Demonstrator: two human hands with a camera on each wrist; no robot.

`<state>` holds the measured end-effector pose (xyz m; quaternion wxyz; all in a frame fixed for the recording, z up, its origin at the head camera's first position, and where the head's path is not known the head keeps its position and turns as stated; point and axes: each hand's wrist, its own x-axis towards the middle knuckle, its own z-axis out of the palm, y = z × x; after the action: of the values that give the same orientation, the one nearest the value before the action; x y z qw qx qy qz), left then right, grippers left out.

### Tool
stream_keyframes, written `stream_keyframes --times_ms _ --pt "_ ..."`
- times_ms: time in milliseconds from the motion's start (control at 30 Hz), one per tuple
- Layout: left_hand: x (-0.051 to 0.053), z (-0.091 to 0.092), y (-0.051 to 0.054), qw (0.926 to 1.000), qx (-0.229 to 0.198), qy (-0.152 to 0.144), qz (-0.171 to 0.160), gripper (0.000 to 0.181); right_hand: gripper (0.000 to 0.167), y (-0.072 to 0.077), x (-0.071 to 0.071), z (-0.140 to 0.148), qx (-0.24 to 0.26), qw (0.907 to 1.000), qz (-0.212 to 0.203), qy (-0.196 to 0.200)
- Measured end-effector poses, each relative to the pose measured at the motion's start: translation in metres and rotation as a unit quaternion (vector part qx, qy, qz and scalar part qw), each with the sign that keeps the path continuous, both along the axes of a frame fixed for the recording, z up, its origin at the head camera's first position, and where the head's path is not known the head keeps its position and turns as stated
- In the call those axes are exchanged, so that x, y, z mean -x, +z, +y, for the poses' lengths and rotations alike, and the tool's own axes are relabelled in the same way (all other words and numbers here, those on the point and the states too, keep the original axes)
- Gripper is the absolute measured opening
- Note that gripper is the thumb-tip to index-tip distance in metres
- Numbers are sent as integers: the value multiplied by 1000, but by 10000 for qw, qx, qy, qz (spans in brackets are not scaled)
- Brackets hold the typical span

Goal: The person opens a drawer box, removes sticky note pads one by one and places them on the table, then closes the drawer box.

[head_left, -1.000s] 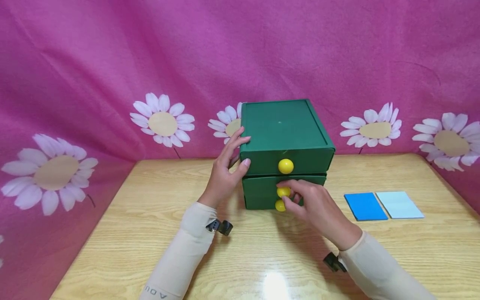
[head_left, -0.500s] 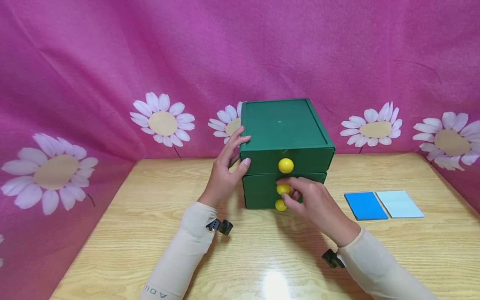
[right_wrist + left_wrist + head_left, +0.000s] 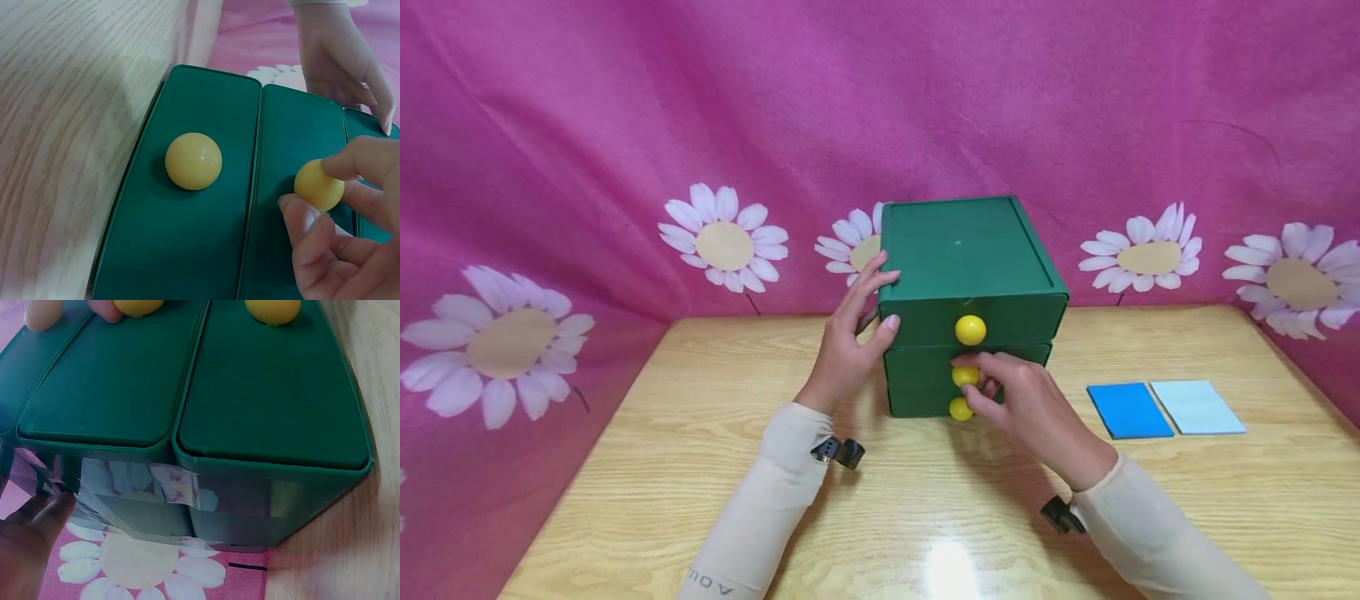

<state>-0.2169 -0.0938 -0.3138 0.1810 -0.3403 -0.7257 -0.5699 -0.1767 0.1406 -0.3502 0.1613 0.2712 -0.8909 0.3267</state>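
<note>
A green cabinet (image 3: pixel 958 250) stands on the table, three drawers high, each drawer with a yellow ball knob. My right hand (image 3: pixel 1045 417) pinches the middle knob (image 3: pixel 964 376) between thumb and fingers, as the right wrist view also shows at that knob (image 3: pixel 317 185). The middle drawer front (image 3: pixel 112 381) looks about flush with the bottom drawer front (image 3: pixel 269 387). Against the cabinet's left side rests my left hand (image 3: pixel 846 350), fingers extended and thumb at the front edge of the top drawer. The bottom knob (image 3: pixel 960 408) is untouched.
On the wooden table (image 3: pixel 715 400), right of the cabinet, a blue square (image 3: pixel 1130 410) and a pale blue square (image 3: pixel 1198 407) lie side by side. Behind the table hangs a pink cloth (image 3: pixel 955 100) with white flowers.
The middle drawer has slid inward, and the dark gap beneath the top drawer has narrowed. My right hand has moved slightly away with its knob. My left hand keeps its place.
</note>
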Motion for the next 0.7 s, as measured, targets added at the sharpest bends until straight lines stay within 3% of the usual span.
stream_keyframes --times_ms 600,700 --pt "1 1 0 9999 -44 35 -159 47 26 -4 2 2 53 9995 248 187" --pt "10 0 -9 9999 -59 34 -80 47 26 -4 2 3 22 9995 266 171"
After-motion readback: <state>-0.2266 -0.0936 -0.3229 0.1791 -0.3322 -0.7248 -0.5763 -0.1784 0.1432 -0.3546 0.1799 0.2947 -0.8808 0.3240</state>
